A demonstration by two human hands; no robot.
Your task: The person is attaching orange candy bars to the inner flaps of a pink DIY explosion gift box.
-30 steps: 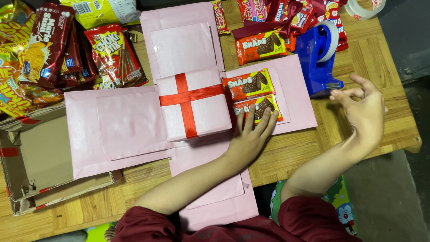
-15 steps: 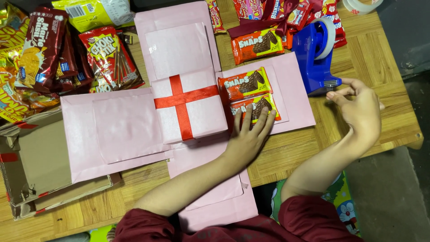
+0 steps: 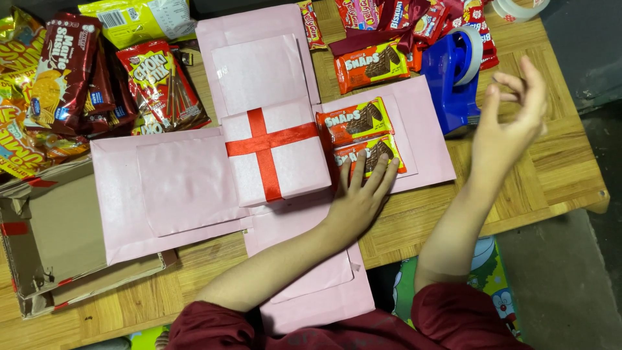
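A wooden table (image 3: 544,162) fills the view, with a dark floor past its edge at 3 o'clock. Spread flat over its middle is a pink paper box (image 3: 181,188) unfolded into a cross, four flaps lying open around a central pink cube tied with a red ribbon (image 3: 267,148). On the flap at 3 o'clock of the cube lie two orange biscuit packs (image 3: 363,135), side by side, one above the other. At 9 o'clock of the table a flattened cardboard box (image 3: 52,240) lies open; nothing shows inside it. A heap of snack packets (image 3: 71,78) sits at 10 o'clock, and more packets (image 3: 402,26) lie along the far edge at 12 to 1 o'clock, just beside a blue tape dispenser (image 3: 453,71).

The left hand (image 3: 363,191) lies flat, fingers spread, its fingertips pressing the lower biscuit pack against the flap. The right hand (image 3: 512,123) is raised above the table at 3 o'clock, just beside the dispenser, fingers loosely opened and curled; whether anything is pinched between them cannot be told.

Compared with half a second ago, the right hand has lifted off the dispenser's front and opened, while the left hand, packs and ribbon-tied cube have kept their places.
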